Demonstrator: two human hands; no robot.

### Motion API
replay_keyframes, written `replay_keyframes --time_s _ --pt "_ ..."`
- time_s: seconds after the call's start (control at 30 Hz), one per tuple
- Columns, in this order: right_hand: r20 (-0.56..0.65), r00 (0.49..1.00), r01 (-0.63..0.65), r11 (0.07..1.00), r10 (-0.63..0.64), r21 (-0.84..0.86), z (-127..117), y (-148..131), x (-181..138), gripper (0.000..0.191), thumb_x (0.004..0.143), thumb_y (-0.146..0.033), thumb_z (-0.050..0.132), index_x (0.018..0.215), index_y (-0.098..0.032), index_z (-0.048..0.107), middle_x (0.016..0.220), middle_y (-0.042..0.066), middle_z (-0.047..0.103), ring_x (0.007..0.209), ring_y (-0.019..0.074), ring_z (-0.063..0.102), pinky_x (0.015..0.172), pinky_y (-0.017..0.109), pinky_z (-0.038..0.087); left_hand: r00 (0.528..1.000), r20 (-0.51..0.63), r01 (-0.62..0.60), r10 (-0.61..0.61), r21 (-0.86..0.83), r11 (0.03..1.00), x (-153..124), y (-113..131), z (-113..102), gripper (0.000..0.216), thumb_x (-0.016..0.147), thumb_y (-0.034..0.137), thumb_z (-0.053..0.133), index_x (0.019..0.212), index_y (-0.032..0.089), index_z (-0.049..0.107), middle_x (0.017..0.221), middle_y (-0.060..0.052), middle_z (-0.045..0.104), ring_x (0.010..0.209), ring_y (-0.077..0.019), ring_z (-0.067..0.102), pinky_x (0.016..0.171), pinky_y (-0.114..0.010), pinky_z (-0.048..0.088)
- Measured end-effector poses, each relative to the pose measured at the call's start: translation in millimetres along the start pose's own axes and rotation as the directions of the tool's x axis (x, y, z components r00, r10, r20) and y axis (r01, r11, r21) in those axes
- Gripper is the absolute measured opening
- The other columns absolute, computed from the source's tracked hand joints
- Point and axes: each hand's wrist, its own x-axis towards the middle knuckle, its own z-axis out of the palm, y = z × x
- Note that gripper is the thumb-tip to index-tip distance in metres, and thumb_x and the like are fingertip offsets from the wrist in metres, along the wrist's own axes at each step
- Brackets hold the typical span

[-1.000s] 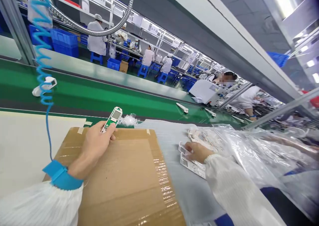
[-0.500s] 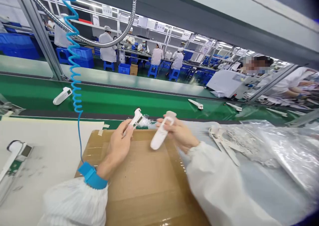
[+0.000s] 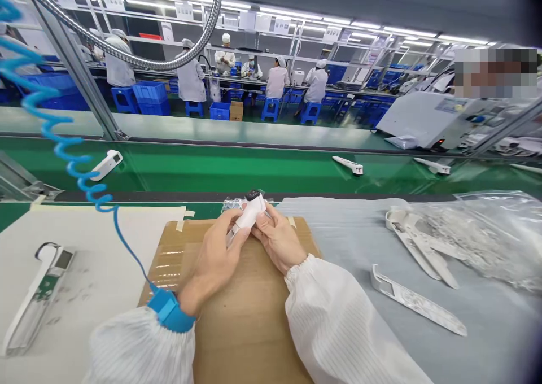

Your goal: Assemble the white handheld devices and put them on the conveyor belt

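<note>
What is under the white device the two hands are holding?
A taped cardboard sheet lies below the device. Both hands cover its lower half, so that part is hidden.

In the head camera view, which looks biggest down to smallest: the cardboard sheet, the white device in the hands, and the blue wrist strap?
1. Cardboard sheet, by far the largest.
2. White device held by the left hand and right hand, partly hidden by fingers.
3. Blue wrist strap. It looks close to the device in size, so the last two are unsure.

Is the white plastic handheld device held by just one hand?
No, both the left hand and right hand grip the white plastic handheld device.
</note>
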Motion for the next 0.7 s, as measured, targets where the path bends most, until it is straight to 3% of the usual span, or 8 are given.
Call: replay_keyframes --time_s 0.07,0.13,0.2,0.3,0.43,0.53,0.6,0.7 --pt "-0.079 0.996 -0.039 0.998 0.042 0.044 1 -1 1 0.043 0.079 -0.051 0.075 0.109 -0.023 0.066 0.104 0.004 0.072 0.096 0.0184 0.067 0.093 0.035 0.051 0.999 0.044 -0.034 0.029 0.132 0.991 -3 2 6 0.034 0.101 0.037 0.036 0.128 0.023 0.052 0.126 -0.008 0.063 0.110 -0.0221 0.062 0.094 -0.035 0.047" --pt "-0.183 0.974 -0.107 0.982 0.135 0.155 2 -3 1 0.043 0.083 -0.063 0.063 0.093 -0.021 0.066 0.081 0.002 0.070 0.079 0.0185 0.067 0.083 0.036 0.054 0.988 0.150 -0.027 -0.025 0.334 0.942 -6 7 11 0.036 0.101 0.041 0.036 0.127 0.023 0.053 0.115 -0.010 0.068 0.100 -0.0263 0.066 0.083 -0.036 0.048" --pt "-0.237 0.946 -0.157 0.951 0.223 0.268 2 -7 1 0.050 0.088 -0.068 0.049 0.072 -0.022 0.059 0.053 -0.002 0.053 0.056 0.0169 0.058 0.070 0.035 0.053 0.959 0.266 -0.054 -0.101 0.519 0.853 -8 13 13 0.039 0.098 0.047 0.041 0.123 0.020 0.056 0.099 -0.012 0.071 0.085 -0.0300 0.069 0.071 -0.035 0.047" --pt "-0.220 0.939 -0.187 0.928 0.265 0.322 1 -13 1 0.056 0.089 -0.068 0.042 0.057 -0.023 0.047 0.040 -0.006 0.031 0.042 0.0141 0.043 0.059 0.033 0.049 0.928 0.339 -0.113 -0.157 0.654 0.748 -7 19 11 0.044 0.098 0.051 0.039 0.121 0.019 0.058 0.088 -0.013 0.072 0.075 -0.0315 0.069 0.064 -0.033 0.044" --pt "-0.028 0.970 -0.227 0.936 0.243 0.269 3 -19 -2 0.043 0.091 -0.061 0.052 0.079 -0.020 0.061 0.065 -0.001 0.059 0.069 0.0174 0.062 0.078 0.035 0.053 0.973 0.172 -0.006 -0.150 0.677 0.736 -4 15 3 0.044 0.099 0.053 0.035 0.117 0.022 0.061 0.088 -0.011 0.072 0.081 -0.0311 0.069 0.067 -0.034 0.046" --pt "0.112 0.982 -0.173 0.968 0.154 0.183 8 -16 -7 0.033 0.091 -0.053 0.058 0.098 -0.021 0.064 0.099 0.004 0.068 0.102 0.0201 0.063 0.096 0.037 0.049 0.998 -0.052 0.007 0.027 0.568 0.823 -5 11 0 0.041 0.096 0.051 0.047 0.127 0.025 0.055 0.116 -0.009 0.068 0.106 -0.0285 0.065 0.081 -0.037 0.050" --pt "0.139 0.982 -0.151 0.978 0.131 0.145 14 -9 -10 0.032 0.090 -0.051 0.062 0.099 -0.021 0.065 0.104 0.006 0.068 0.110 0.0218 0.061 0.100 0.039 0.047 0.982 -0.116 -0.070 0.149 0.510 0.857 -7 11 2 0.044 0.096 0.048 0.051 0.133 0.025 0.050 0.128 -0.008 0.063 0.116 -0.0256 0.060 0.092 -0.036 0.049" --pt "0.092 0.989 -0.126 0.978 0.112 0.163 23 0 -15 0.030 0.083 -0.049 0.071 0.091 -0.020 0.066 0.098 0.007 0.070 0.112 0.0243 0.061 0.100 0.042 0.048 0.964 -0.109 -0.138 0.241 0.570 0.810 -8 15 8 0.039 0.100 0.042 0.041 0.131 0.021 0.053 0.129 -0.010 0.064 0.116 -0.0253 0.062 0.092 -0.035 0.051"
